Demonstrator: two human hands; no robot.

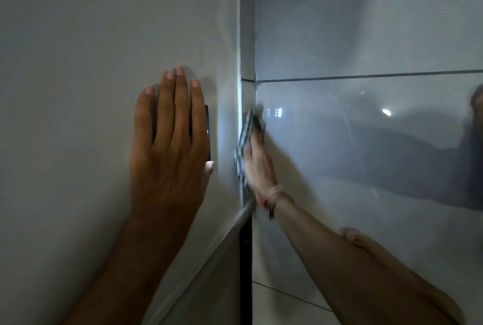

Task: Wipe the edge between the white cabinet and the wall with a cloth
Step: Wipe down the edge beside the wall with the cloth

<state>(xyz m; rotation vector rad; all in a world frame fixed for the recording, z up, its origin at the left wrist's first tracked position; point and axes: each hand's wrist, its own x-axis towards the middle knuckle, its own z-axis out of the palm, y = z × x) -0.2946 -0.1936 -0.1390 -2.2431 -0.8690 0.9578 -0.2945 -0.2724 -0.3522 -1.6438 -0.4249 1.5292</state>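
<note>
White cabinet (pixel 91 50): its side panel, under my flat left hand (pixel 167 146), looks smooth and matt, with no reflection.

Wall (pixel 366 154), right of the cabinet: large glazed tiles, highly glossy, mirroring my arm and bright spots of light; thin dark grout lines between them.

Cloth (pixel 245 139), pressed by my right hand (pixel 257 165) against the cabinet's edge: soft woven fabric, striped pale and dark, blurred.

Dark handle (pixel 207 132), on the cabinet beside my left hand: glossy-looking strip, material unclear.

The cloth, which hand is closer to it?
Right. The right hand presses the striped cloth into the cabinet-wall edge. The left hand lies flat on the white cabinet, apart from it.
</note>
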